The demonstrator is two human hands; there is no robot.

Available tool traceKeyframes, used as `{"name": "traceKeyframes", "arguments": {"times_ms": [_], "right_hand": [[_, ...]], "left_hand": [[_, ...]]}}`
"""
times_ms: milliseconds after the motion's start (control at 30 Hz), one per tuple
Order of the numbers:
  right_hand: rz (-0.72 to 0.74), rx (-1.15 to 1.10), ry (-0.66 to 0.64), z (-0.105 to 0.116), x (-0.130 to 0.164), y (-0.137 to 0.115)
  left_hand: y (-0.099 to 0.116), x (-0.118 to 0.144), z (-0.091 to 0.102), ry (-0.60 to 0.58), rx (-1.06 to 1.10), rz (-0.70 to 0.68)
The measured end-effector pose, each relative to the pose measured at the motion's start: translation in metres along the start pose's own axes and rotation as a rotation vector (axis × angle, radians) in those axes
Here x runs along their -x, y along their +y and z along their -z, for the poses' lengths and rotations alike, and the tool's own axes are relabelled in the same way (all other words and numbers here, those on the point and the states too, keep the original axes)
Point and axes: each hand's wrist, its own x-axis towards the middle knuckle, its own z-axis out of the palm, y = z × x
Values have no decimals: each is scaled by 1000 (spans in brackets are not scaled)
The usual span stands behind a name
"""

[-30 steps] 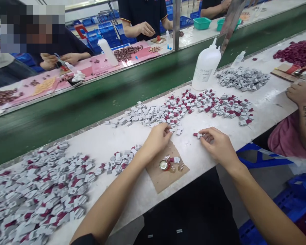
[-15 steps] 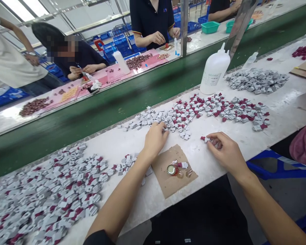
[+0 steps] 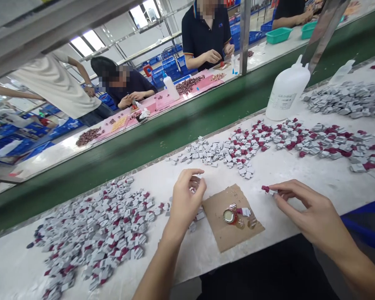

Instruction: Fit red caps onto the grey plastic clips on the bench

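On the white bench, just right of the cardboard square [image 3: 231, 218], a small grey-and-red piece [image 3: 268, 190] lies pinched at the fingertips of the right hand [image 3: 312, 214], resting on the surface. Half a second ago the left hand [image 3: 186, 200] was down in the row of loose pieces [image 3: 225, 150]; it has since drawn back and lifted, fingers curled together, apparently nipping a small grey piece, though that is hard to make out. A bottle cap [image 3: 229, 216] sits on the cardboard. A heap of pieces [image 3: 100, 233] lies further left; a white bottle [image 3: 286, 93] stands behind.
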Motion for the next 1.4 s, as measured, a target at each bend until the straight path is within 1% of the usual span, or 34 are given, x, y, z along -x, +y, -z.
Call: {"name": "traceKeyframes", "arguments": {"times_ms": [67,167,233,300,467,667,867,967,1067,1200,1300,1400], "right_hand": [[17,-59,-36,-7,5,-15],[39,-127,-110,-16,10,-33],[56,-170,-148,-20,13,-39],[62,-206,-178,-23,15,-43],[72,-200,-232,-27,18,-47],[115,-182,-317,-37,17,-50],[121,-155,-350,-42,16,-52],[117,-187,-338,-42,16,-56],[62,-247,-290,-39,15,-58],[-59,-386,-207,-34,9,-57],[-138,-528,-188,-33,5,-54],[-159,-607,-187,-34,4,-52]], "left_hand": [[-3,13,7,27,5,7],[-5,34,11,-19,172,89],[-6,47,9,-48,289,143],[-7,57,5,-67,363,180],[-10,71,-7,-74,447,204],[-14,74,-12,-95,480,209],[-14,74,-13,-153,517,217],[-11,72,-13,-155,532,228],[-6,70,-13,-170,575,238],[5,66,-17,-248,684,245],[14,63,-23,-308,767,248],[20,62,-29,-344,819,246]]}}
